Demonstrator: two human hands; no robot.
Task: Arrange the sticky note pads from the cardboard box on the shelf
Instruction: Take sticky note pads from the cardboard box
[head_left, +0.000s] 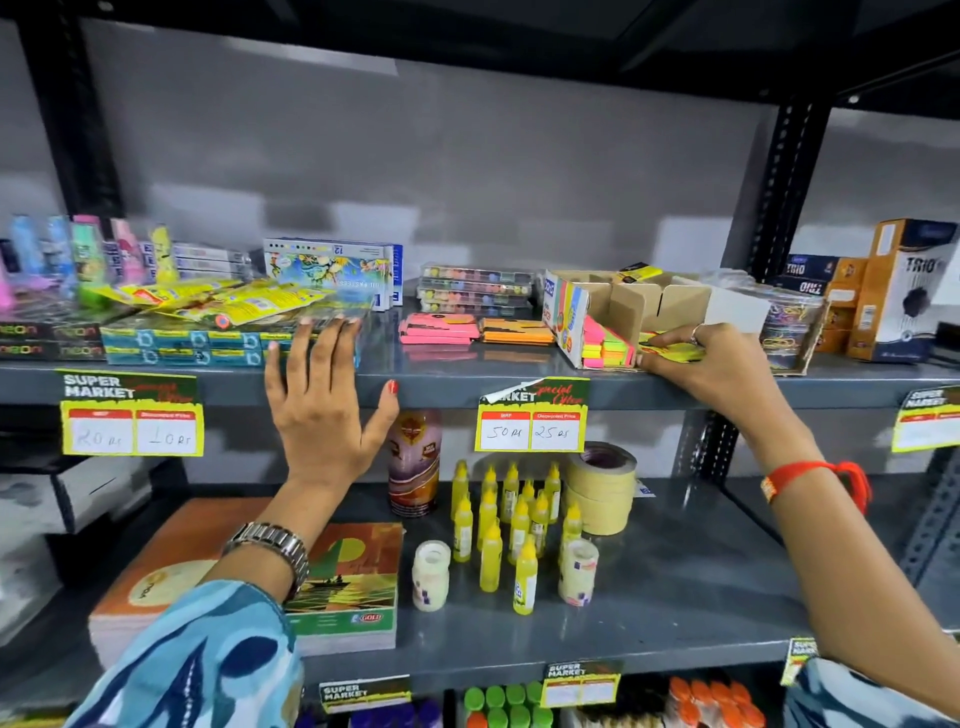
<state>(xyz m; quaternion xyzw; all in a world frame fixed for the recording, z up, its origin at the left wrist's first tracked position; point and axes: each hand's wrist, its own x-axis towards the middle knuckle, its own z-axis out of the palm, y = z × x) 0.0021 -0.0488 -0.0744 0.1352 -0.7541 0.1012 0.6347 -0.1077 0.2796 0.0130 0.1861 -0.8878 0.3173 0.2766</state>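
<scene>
A cardboard box (628, 301) with dividers sits on the upper shelf (447, 371), right of centre. Pink, yellow and green sticky note pads (605, 347) stand in its front compartment. My right hand (711, 364) reaches into the box's right side, fingers closed on a yellow sticky note pad (672, 349). Left of the box, a pink pad stack (439, 328) and an orange pad stack (517, 330) lie flat on the shelf. My left hand (324, 400) rests spread and empty against the shelf's front edge, fingertips near the blue packets.
Crayon packs (228, 340), pastel boxes (332, 270) and bead cases (475, 288) crowd the shelf's left and back. Rubber-band tubs (789, 322) and Trio boxes (904, 291) stand to the right. On the lower shelf are glue bottles (511, 525), tape rolls (602, 486) and notebooks (343, 582).
</scene>
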